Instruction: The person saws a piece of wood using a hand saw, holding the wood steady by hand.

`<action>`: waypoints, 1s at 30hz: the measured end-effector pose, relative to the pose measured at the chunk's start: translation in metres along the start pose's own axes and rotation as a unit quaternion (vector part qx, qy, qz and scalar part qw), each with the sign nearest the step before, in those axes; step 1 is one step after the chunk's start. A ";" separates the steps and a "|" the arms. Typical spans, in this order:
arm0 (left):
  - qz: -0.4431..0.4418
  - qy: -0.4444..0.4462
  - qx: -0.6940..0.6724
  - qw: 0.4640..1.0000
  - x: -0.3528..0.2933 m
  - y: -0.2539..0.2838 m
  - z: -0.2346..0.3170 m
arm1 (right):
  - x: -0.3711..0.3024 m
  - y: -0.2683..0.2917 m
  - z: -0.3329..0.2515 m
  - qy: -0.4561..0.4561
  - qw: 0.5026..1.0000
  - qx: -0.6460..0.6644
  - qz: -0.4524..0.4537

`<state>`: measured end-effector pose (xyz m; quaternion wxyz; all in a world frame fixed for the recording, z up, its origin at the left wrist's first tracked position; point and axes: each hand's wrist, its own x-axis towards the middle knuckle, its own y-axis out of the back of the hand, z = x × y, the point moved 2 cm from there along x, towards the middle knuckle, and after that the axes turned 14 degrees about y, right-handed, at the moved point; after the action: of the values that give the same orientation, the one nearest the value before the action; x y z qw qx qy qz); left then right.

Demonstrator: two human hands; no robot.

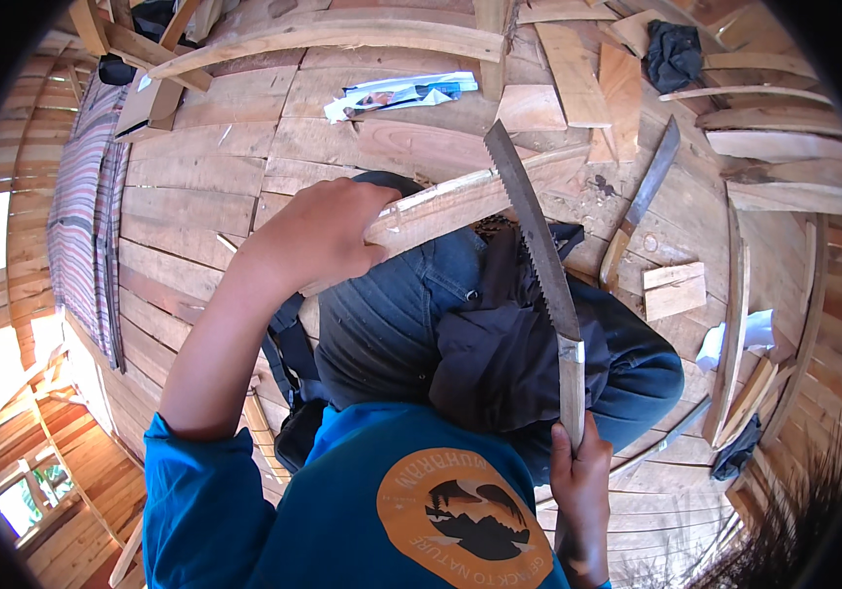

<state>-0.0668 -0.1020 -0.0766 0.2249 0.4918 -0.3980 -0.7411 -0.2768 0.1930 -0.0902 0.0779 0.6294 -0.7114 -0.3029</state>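
My left hand point(328, 236) is closed over a length of pale wood point(436, 208) that lies across my lap and reaches to the upper right. In my right hand point(581, 471) is the wooden handle of a hand saw point(542, 245), its curved toothed blade pointing away from me. The blade's upper part crosses the wood near its far portion, teeth facing left; whether the teeth touch the wood I cannot tell. A dark cloth point(499, 353) is bunched on my lap, over blue trousers.
A machete point(642, 201) lies on the plank floor point(185, 206) to the right, beside a small wood block point(674, 291). Boards point(570, 74) and a plastic wrapper point(401, 93) lie ahead. Timber pieces point(784, 172) line the right side. A striped cloth point(92, 216) hangs at left.
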 end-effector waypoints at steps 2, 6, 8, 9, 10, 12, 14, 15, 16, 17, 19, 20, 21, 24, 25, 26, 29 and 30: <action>-0.004 0.004 -0.002 1.000 0.000 0.001 -0.001 | 0.000 0.000 0.000 0.008 1.000 -0.002 -0.001; -0.021 0.002 -0.010 1.000 0.003 0.002 -0.001 | 0.002 -0.001 -0.002 0.008 1.000 -0.005 0.002; -0.019 -0.004 -0.014 1.000 0.003 0.003 -0.002 | 0.002 -0.001 -0.002 0.011 1.000 -0.006 0.001; -0.012 -0.011 -0.014 1.000 0.004 0.002 -0.003 | 0.002 -0.001 -0.002 0.013 1.000 -0.007 0.001; -0.005 -0.018 -0.014 1.000 0.003 0.001 -0.004 | 0.002 -0.001 -0.001 0.012 1.000 -0.008 0.000; -0.015 -0.006 -0.019 1.000 0.002 0.003 -0.002 | 0.001 -0.001 -0.001 0.012 1.000 -0.011 -0.002; -0.019 -0.003 -0.024 1.000 0.003 0.002 -0.002 | 0.001 -0.002 -0.001 0.012 1.000 -0.007 0.001; -0.017 -0.006 -0.025 1.000 0.004 0.001 -0.003 | 0.001 -0.002 -0.001 0.012 1.000 -0.004 0.003; -0.015 -0.007 -0.027 0.999 0.004 0.001 -0.004 | 0.001 -0.002 -0.001 0.015 1.000 -0.004 0.003; -0.020 -0.005 -0.027 0.999 0.005 0.001 -0.004 | 0.001 -0.002 0.000 0.019 1.000 -0.003 0.003; -0.030 -0.002 -0.027 0.999 0.006 0.002 -0.004 | 0.001 -0.002 0.000 0.020 1.000 -0.003 0.002; -0.031 -0.001 -0.027 0.999 0.007 0.001 -0.005 | 0.001 -0.002 0.000 0.017 1.000 -0.004 0.002; -0.033 0.001 -0.026 0.999 0.007 0.000 -0.005 | 0.002 -0.002 0.000 0.015 1.000 -0.005 0.001; -0.036 0.003 -0.028 0.999 0.007 0.002 -0.004 | 0.002 -0.002 0.001 0.024 1.000 -0.003 0.007; -0.038 0.003 -0.030 0.999 0.007 0.002 -0.004 | 0.002 -0.002 0.002 0.022 1.000 -0.006 0.003; -0.037 0.004 -0.030 0.999 0.007 0.001 -0.005 | 0.002 -0.001 0.002 0.021 1.000 -0.008 -0.001; -0.032 0.003 -0.031 0.999 0.007 0.000 -0.006 | 0.003 -0.001 0.001 0.022 1.000 -0.006 0.003; -0.029 0.001 -0.032 0.999 0.007 0.000 -0.006 | 0.003 -0.002 0.000 0.023 1.000 -0.004 0.007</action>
<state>-0.0646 -0.1098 -0.0814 0.2199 0.4962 -0.3592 -0.7592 -0.2762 0.1905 -0.0922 0.0989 0.6307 -0.7125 -0.2911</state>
